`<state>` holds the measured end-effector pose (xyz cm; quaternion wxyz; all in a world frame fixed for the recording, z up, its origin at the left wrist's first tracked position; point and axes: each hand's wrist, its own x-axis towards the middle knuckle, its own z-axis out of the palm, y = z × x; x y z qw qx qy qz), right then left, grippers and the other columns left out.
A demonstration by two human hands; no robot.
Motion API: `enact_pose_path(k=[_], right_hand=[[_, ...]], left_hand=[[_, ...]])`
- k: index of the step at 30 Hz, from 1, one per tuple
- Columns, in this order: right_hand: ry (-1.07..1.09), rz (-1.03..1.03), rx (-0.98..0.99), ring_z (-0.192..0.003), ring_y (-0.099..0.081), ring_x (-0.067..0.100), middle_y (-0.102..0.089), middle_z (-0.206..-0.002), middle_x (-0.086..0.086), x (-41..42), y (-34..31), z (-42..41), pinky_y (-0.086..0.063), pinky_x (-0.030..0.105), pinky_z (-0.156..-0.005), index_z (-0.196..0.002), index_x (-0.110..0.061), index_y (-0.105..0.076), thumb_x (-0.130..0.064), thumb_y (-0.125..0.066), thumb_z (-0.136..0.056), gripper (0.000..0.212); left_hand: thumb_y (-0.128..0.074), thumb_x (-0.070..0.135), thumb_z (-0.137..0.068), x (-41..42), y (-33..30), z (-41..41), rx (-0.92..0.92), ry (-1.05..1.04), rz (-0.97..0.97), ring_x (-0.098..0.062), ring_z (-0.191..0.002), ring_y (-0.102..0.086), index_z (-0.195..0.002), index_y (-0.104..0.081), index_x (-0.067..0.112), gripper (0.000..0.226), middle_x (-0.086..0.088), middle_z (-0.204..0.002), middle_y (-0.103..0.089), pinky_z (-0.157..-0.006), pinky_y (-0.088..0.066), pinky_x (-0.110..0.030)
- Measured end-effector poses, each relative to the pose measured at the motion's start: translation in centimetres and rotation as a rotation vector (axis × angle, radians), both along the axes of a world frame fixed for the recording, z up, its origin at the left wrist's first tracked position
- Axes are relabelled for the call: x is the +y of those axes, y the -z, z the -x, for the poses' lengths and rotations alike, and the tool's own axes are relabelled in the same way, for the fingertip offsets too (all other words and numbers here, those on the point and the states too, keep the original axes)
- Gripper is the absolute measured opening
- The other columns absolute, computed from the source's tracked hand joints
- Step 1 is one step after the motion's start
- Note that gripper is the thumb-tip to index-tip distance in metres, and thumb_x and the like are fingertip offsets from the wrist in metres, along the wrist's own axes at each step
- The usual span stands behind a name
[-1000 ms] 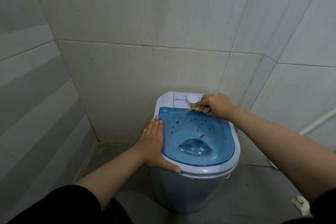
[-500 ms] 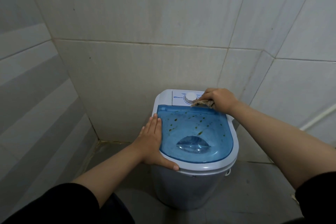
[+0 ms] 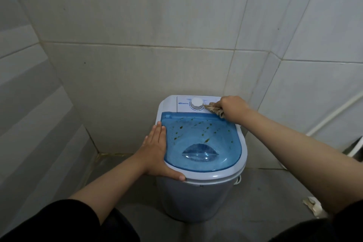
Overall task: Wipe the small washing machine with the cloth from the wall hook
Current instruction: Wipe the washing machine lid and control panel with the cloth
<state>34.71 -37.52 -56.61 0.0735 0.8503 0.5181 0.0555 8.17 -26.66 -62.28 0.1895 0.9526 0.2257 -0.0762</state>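
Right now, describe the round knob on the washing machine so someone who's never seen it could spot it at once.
Find the small washing machine standing in the tiled corner, and look at the white panel behind its blue lid. The knob sits mid-panel, just left of the cloth in the right hand; it is the only round raised part there.

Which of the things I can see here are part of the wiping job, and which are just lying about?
Part of the job:
- small washing machine
- its stained blue lid
- control dial
- cloth, bunched in the right hand
- left hand, flat on the machine's rim

Just lying about:
- crumpled scrap on the floor
- white pipe along the wall
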Motion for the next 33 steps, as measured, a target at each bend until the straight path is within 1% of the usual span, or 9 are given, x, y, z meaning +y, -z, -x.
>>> enact_pose_path(k=[5,8,14,19,23,26,28,30,33], right_hand=[[-0.004,0.038,-0.016,-0.103,-0.062,0.029,-0.062,-0.114,0.010,-2.0,0.5,2.2,-0.038,0.030,-0.067,-0.134,-0.021,-0.054,-0.004,-0.050,-0.084,0.053],[0.004,0.041,-0.040,-0.099,-0.062,0.030,-0.060,-0.112,0.010,-2.9,0.8,3.2,-0.039,0.031,-0.064,-0.130,-0.019,-0.056,-0.004,-0.048,-0.085,0.048],[0.017,0.057,-0.066,-0.097,-0.063,0.032,-0.059,-0.109,0.010,-4.6,1.5,5.2,-0.051,0.037,-0.073,-0.122,-0.014,-0.058,-0.007,-0.053,-0.084,0.039],[-0.009,0.103,-0.082,-0.095,-0.063,0.032,-0.057,-0.110,0.010,-6.7,1.7,7.4,-0.052,0.038,-0.071,-0.127,-0.011,-0.052,-0.007,-0.057,-0.085,0.042],[0.003,0.150,-0.082,-0.095,-0.064,0.032,-0.057,-0.109,0.011,-7.6,1.8,8.9,-0.048,0.036,-0.067,-0.124,-0.008,-0.052,-0.003,-0.055,-0.086,0.039],[0.015,0.181,-0.067,-0.099,-0.063,0.033,-0.058,-0.110,0.012,-8.0,1.3,10.3,-0.047,0.036,-0.070,-0.121,-0.007,-0.054,-0.004,-0.055,-0.086,0.036],[0.020,0.208,-0.031,-0.100,-0.063,0.032,-0.059,-0.111,0.012,-8.2,0.9,11.2,-0.048,0.035,-0.072,-0.117,-0.006,-0.055,-0.004,-0.055,-0.085,0.032],[0.007,0.228,0.012,-0.099,-0.063,0.032,-0.061,-0.108,0.012,-8.5,0.4,12.1,-0.045,0.034,-0.068,-0.110,-0.007,-0.057,-0.003,-0.055,-0.083,0.028],[0.014,0.278,0.135,-0.084,-0.061,0.029,-0.060,-0.086,0.009,-8.8,-1.5,12.7,-0.037,0.028,-0.055,-0.091,-0.010,-0.059,-0.002,-0.056,-0.076,0.018]], left_hand=[[-0.056,0.090,-0.035,-0.1,0.0,0.0,0.000,0.001,-0.001,-0.020,-0.139,0.032,-0.142,0.031,0.010,0.159,-0.004,-0.149,0.040,-0.115,0.008,-0.043],[-0.057,0.090,-0.035,-0.1,0.0,0.0,-0.001,0.000,0.004,-0.020,-0.139,0.032,-0.142,0.031,0.010,0.159,-0.004,-0.149,0.040,-0.115,0.008,-0.043],[-0.055,0.091,-0.033,-0.2,0.0,0.0,-0.004,-0.006,-0.001,-0.021,-0.140,0.031,-0.143,0.029,0.009,0.161,-0.005,-0.150,0.039,-0.115,0.008,-0.043],[-0.053,0.092,-0.031,-0.3,-0.1,0.1,-0.009,-0.005,0.005,-0.022,-0.140,0.031,-0.143,0.029,0.009,0.161,-0.006,-0.151,0.038,-0.115,0.008,-0.043],[-0.048,0.095,-0.026,-0.3,-0.1,0.1,-0.012,-0.003,0.010,-0.022,-0.140,0.030,-0.143,0.028,0.009,0.164,-0.006,-0.151,0.037,-0.116,0.008,-0.044],[-0.048,0.095,-0.025,-0.3,-0.1,0.1,-0.016,-0.005,0.009,-0.022,-0.141,0.030,-0.143,0.028,0.009,0.165,-0.006,-0.152,0.036,-0.117,0.007,-0.044],[-0.047,0.095,-0.024,-0.3,-0.1,0.1,-0.016,-0.005,0.004,-0.022,-0.141,0.029,-0.144,0.027,0.008,0.165,-0.007,-0.152,0.036,-0.117,0.007,-0.044],[-0.045,0.096,-0.023,-0.3,-0.1,0.1,-0.014,-0.001,0.007,-0.022,-0.141,0.029,-0.144,0.027,0.008,0.166,-0.007,-0.152,0.036,-0.117,0.007,-0.044],[-0.046,0.096,-0.024,-0.2,-0.1,0.1,-0.012,0.005,0.007,-0.022,-0.140,0.030,-0.143,0.028,0.009,0.165,-0.007,-0.151,0.037,-0.116,0.008,-0.044]])
